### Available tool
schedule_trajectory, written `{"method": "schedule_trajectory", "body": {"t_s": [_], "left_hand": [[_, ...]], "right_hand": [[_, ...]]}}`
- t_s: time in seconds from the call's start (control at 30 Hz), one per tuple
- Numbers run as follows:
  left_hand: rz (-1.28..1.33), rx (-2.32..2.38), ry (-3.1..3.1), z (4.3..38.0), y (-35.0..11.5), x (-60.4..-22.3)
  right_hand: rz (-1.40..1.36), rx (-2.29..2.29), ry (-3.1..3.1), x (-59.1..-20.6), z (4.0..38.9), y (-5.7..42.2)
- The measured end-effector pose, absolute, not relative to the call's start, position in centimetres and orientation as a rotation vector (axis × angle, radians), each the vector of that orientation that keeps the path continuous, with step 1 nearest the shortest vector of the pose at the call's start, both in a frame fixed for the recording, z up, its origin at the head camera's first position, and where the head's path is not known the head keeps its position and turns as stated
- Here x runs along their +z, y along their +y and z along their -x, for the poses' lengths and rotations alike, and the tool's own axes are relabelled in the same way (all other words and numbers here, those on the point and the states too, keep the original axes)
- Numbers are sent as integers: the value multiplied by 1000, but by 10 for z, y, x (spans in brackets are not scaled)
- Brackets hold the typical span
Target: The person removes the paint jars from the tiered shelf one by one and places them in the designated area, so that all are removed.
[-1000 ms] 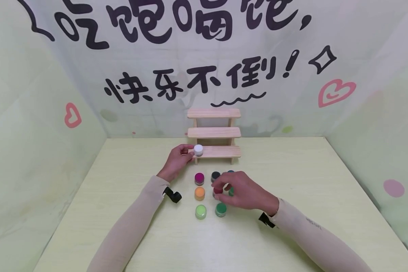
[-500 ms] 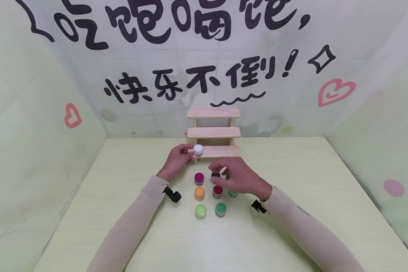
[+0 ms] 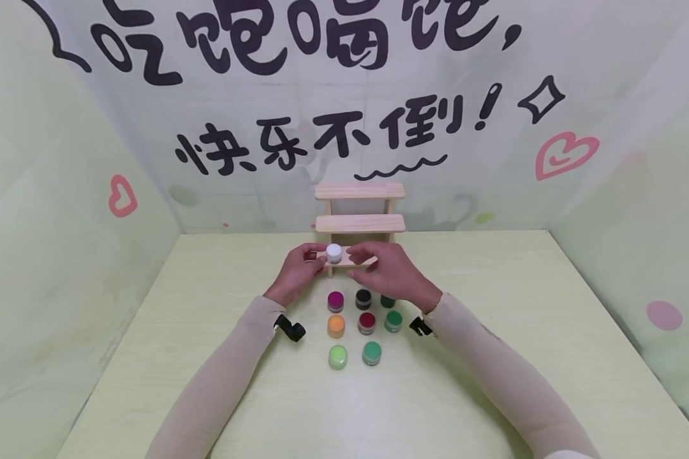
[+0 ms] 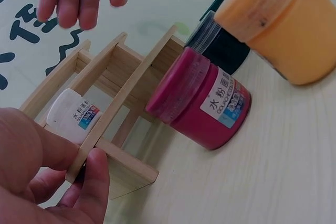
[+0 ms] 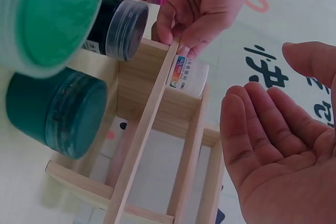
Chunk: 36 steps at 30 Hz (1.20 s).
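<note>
A three-step wooden display stand [image 3: 360, 223] stands near the back wall. My left hand [image 3: 296, 273] pinches the left end of its lowest board between thumb and fingers. A white-lidded paint jar [image 3: 333, 254] sits upright on that board, right beside those fingers. My right hand [image 3: 392, 271] hovers in front of the board's right part, fingers spread and relaxed, holding nothing. In the right wrist view its palm and fingers [image 5: 236, 124] are apart from the jar. In front of the stand are a magenta paint jar [image 3: 335, 301], a black one [image 3: 363, 299] and a dark teal one [image 3: 387, 301], partly covered.
Closer to me stand jars of orange [image 3: 335, 326], red [image 3: 367, 322], green [image 3: 393, 321], light green [image 3: 337, 357] and another green [image 3: 371, 353] paint. All are on the pale table [image 3: 252, 408]. A printed cloth [image 3: 252, 204] hangs behind the stand.
My right hand has moved away from over the red jar, forward past the black jar to the stand's lowest board, with nothing in it. My left hand and the white-lidded jar have stayed put.
</note>
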State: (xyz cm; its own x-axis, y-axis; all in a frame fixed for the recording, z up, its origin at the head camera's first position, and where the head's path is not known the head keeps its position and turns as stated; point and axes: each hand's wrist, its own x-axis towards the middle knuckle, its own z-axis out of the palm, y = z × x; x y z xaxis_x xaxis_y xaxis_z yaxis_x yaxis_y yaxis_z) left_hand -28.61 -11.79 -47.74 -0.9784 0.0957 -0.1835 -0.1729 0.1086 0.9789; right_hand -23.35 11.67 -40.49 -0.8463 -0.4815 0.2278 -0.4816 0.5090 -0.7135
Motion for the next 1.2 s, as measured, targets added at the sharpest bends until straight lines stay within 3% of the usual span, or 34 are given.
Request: {"method": "schedule_trajectory", "body": {"t_s": [0.4,0.67,1.2], "left_hand": [[66,2000,2157,285,-120,-477],[73,1977,2172,285,-121,-474],[71,1973,2163,287,-119,-476]], "right_hand": [[-686,1364,-2849,-408,267,99],[-757,1233,-2961,-415,286,88],[-737,1176,-3025,-416,290,76]]}}
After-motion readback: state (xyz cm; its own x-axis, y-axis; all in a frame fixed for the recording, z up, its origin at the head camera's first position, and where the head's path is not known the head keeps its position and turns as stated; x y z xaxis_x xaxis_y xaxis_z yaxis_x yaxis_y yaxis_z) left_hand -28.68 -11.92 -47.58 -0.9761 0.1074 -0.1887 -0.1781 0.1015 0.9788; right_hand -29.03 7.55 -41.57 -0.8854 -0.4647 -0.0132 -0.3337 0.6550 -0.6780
